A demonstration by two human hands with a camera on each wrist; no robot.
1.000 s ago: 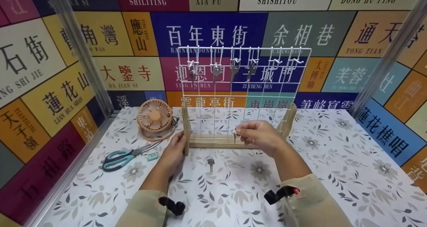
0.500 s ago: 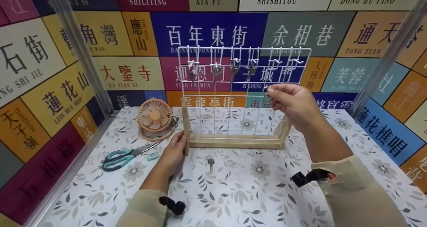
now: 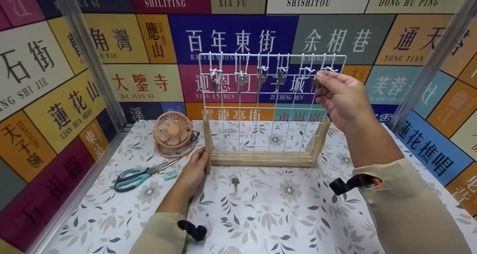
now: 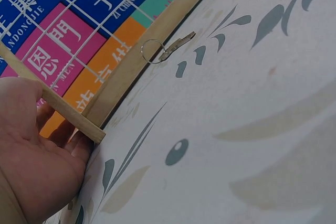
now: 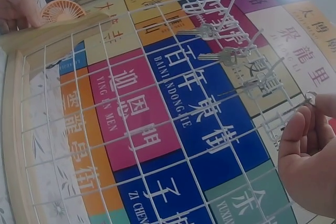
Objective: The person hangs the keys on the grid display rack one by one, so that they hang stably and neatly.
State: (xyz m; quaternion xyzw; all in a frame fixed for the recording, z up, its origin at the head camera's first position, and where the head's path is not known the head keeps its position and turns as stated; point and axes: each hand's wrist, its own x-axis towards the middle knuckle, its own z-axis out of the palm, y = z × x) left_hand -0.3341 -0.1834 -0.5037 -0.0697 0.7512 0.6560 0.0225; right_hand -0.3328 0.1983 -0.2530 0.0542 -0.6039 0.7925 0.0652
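Note:
A white wire grid rack stands upright in a wooden frame. My left hand grips the frame's left post, with the thumb side and fingers on either side of the wood. My right hand is raised at the rack's upper right. It pinches a key by its ring, close to the two rightmost hooks; the fingers hide most of this key. Several keys hang from hooks further left. One more key with a ring lies on the table in front of the rack.
Left of the rack stands an orange fan. Teal-handled scissors and a small teal item lie near my left forearm. Panels with printed characters rise behind the floral tablecloth.
My right hand has lifted the key from low in front of the grid, up and to the right, to hook height. The left hand keeps its grip on the post.

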